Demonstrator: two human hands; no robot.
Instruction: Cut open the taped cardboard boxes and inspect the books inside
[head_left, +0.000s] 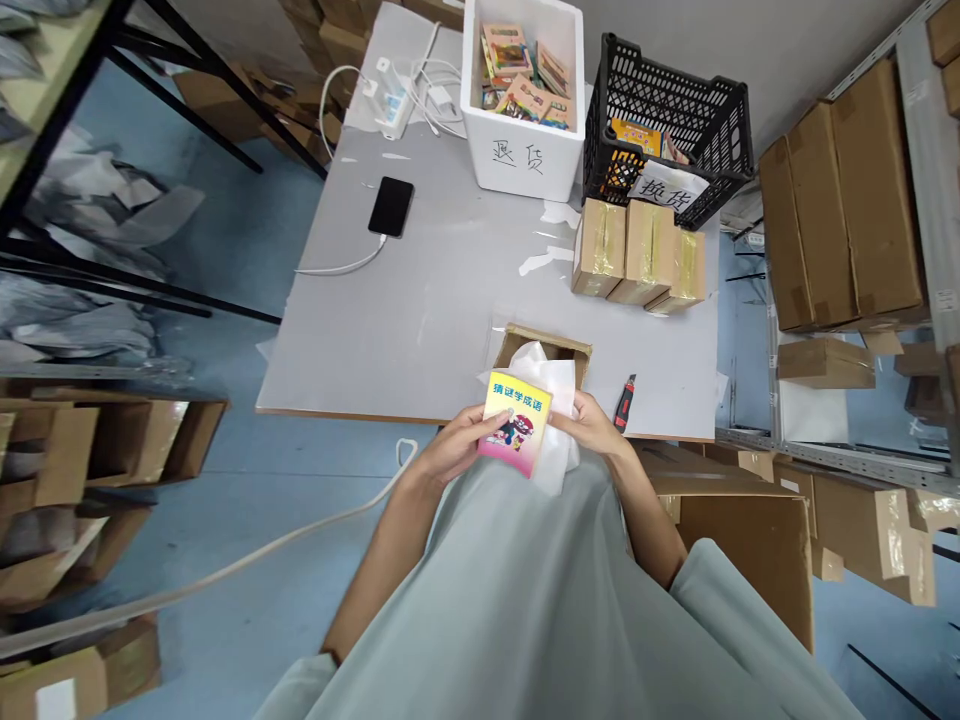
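My left hand (452, 447) and my right hand (589, 424) both hold a small yellow and pink box (516, 424) with blue Chinese print and a cartoon figure. White foam wrap (556, 388) lies under and behind the box, trailing out of an open brown carton (545, 345) at the table's near edge. My left thumb rests on the box's front. My right hand grips its right side along with the wrap.
A red utility knife (625, 402) lies right of the carton. Three taped cartons (639, 254) stand further back, behind them a black crate (667, 115) and a white foam bin (523, 150) of colourful boxes. A phone (391, 206) charges at left. Cartons crowd the floor.
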